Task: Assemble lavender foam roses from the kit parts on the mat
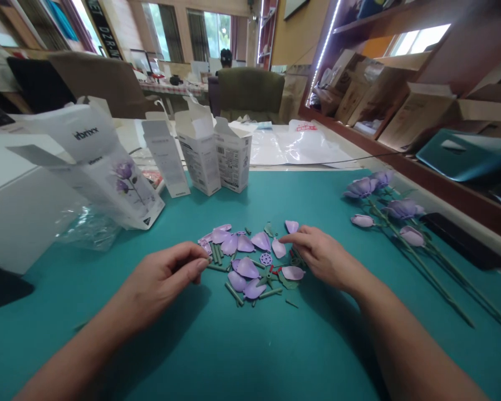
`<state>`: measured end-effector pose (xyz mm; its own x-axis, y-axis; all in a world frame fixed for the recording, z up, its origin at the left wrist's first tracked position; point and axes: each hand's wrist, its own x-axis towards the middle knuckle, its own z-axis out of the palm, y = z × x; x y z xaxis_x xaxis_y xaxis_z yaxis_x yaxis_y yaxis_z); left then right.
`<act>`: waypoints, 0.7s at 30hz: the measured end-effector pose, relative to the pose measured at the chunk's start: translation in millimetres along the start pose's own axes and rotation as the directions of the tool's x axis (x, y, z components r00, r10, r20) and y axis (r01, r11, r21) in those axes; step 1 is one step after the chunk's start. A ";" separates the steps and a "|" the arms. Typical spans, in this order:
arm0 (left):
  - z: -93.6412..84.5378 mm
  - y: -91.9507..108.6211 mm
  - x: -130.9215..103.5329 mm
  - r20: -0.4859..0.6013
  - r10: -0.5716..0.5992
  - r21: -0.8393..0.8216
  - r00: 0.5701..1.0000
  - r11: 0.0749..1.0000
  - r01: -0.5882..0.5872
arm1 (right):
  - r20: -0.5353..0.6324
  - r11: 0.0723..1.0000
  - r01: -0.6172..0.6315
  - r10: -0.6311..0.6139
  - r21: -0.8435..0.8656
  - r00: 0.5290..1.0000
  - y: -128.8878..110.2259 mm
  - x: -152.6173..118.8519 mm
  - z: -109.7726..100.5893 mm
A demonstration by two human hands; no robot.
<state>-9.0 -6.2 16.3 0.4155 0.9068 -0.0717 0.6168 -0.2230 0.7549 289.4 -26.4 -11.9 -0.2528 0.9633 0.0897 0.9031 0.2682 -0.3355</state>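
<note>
My left hand (162, 278) is closed in a pinch at the left side of a pile of loose plastic flower parts. A small dark piece seems to show at its fingertips, too small to name. On the right of the pile, my right hand (325, 256) stretches its index finger to a pale pink petal (279, 248); its other fingers are loosely bent. Between the hands lie purple petals (247, 268), green stem pieces (234, 294), a purple spoked ring (266, 258), a green star-shaped sepal (269, 277) and small red pieces (274, 269).
Purple flowers on long stems (404, 209) lie at the right beside a black flat object (463, 239). Opened white boxes (198, 159) stand at the back, with a larger printed box (125, 184) and clear plastic wrap (87, 228) on the left. A person (226, 58) sits far behind.
</note>
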 end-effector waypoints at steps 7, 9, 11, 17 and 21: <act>0.7 5.2 -1.2 0.012 0.030 -0.040 0.999 0.999 -0.030 | 0.013 0.958 0.203 -0.205 -0.201 0.979 -27.5 19.4 28.2; 0.8 4.9 -0.6 0.009 0.040 -0.045 0.999 0.998 -0.040 | 0.054 0.941 0.247 -0.241 -0.232 0.969 -31.9 23.9 31.5; 0.5 4.1 -0.5 0.000 0.053 -0.056 0.999 0.997 -0.053 | 0.091 0.929 0.265 -0.250 -0.259 0.964 -33.1 26.6 31.6; -1.6 4.0 -2.7 -0.016 0.063 -0.089 0.998 0.994 -0.064 | 0.109 0.930 0.108 -0.074 -0.352 0.991 -25.9 35.6 19.0; -2.3 4.8 -3.8 -0.032 0.066 -0.090 0.997 0.994 -0.069 | 0.082 0.945 0.162 -0.144 -0.284 0.986 -40.5 53.1 20.5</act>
<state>-9.1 -9.9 21.6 0.4342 0.9008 -0.0008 0.5237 -0.2517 0.8139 232.2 13.8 -12.8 -0.4081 0.9110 0.0595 0.9111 0.4106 -0.0363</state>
